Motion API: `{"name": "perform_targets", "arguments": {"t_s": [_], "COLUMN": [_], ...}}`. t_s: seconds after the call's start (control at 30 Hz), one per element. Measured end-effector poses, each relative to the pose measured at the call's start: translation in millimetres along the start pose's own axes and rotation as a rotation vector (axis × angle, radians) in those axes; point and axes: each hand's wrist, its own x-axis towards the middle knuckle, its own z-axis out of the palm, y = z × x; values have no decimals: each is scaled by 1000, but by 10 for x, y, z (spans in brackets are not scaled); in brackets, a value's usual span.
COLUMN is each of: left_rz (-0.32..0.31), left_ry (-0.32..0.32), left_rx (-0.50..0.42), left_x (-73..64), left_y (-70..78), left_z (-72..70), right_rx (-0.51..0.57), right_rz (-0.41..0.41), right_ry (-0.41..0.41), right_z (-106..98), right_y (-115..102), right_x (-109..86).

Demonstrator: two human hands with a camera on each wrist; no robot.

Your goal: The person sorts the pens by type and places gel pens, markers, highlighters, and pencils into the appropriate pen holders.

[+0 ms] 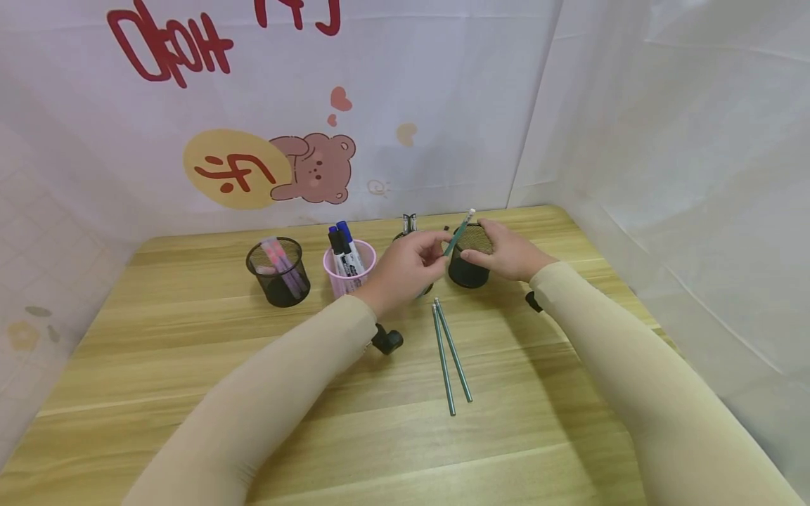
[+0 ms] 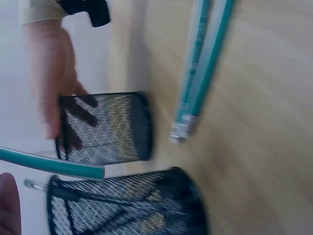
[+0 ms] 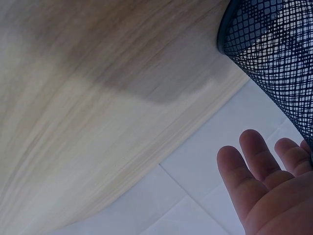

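Note:
My left hand (image 1: 408,267) pinches a green pencil (image 1: 460,233), tilted with its white eraser end up, beside a black mesh pen cup (image 1: 470,273). That pencil (image 2: 54,164) also crosses the left wrist view. My right hand (image 1: 511,251) holds this cup near its rim, thumb on the near side and fingers behind. Its other fingers (image 3: 239,176) spread loosely in the right wrist view. Two more green pencils (image 1: 453,351) lie on the table in front of the cup, their eraser ends together.
Another black mesh cup (image 2: 127,205) with pens stands left of the held one, mostly hidden by my left hand in the head view. Further left are a pink cup (image 1: 344,284) of markers and a black mesh cup (image 1: 286,292) with pink-purple pens. White curtains border the wooden table (image 1: 380,436).

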Motion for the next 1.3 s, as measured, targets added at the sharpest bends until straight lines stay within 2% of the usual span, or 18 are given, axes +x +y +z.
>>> {"name": "perform_targets", "arguments": {"t_s": [0.3, 0.5, 0.7, 0.83, 0.97, 1.1, 1.3], "left_rz": [62, 64, 35, 0, -8, -1, -31], "left_ry": [105, 169, 234, 230, 211, 198, 185], "left_rx": [41, 10, 11, 22, 61, 115, 166], "left_x": [339, 541, 722, 816, 870, 880, 856], "left_y": [202, 229, 229, 223, 189, 146, 58], "left_z": [23, 60, 146, 232, 308, 354, 362], "right_rx": [3, -20, 8, 44, 64, 74, 64], "right_rz": [-1, 28, -17, -66, -85, -86, -67], "right_ry": [-12, -31, -23, -14, -12, -10, -20], "right_z": [-4, -35, -41, -30, -19, -15, -22], "right_y": [-21, -60, -54, -30, -8, 4, -33], "right_x": [-10, -30, -29, -17, -12, -16, -23]}}
